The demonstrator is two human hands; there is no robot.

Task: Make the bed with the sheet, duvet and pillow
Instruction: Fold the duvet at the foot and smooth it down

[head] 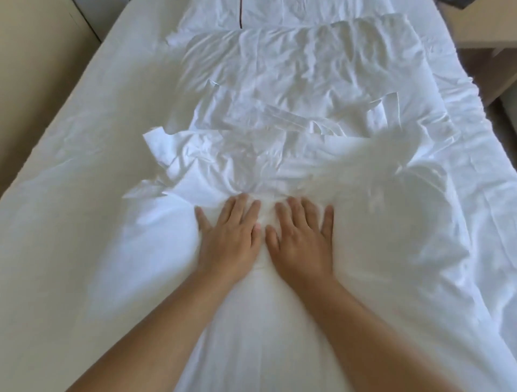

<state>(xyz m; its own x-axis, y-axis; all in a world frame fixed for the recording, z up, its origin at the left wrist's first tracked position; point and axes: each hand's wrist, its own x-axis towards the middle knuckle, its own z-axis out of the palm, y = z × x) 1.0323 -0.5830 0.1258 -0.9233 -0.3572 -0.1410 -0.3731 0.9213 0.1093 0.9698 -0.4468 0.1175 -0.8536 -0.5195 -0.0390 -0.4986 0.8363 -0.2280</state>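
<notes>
A white sheet (70, 173) covers the bed. On it lies a crumpled white duvet (293, 92), folded in several layers down the middle, its near part reaching toward me. My left hand (230, 237) and my right hand (303, 240) lie side by side, palms down with straight fingers, pressing flat on the near part of the duvet. At the far end lies white bedding with a thin dark stripe (240, 16), possibly a pillow; I cannot tell for sure.
A beige wall or panel (33, 70) runs along the bed's left side. A light wooden bedside unit (486, 30) stands at the far right, with floor beside the bed's right edge. Something dark grey (450, 2) shows at the top right.
</notes>
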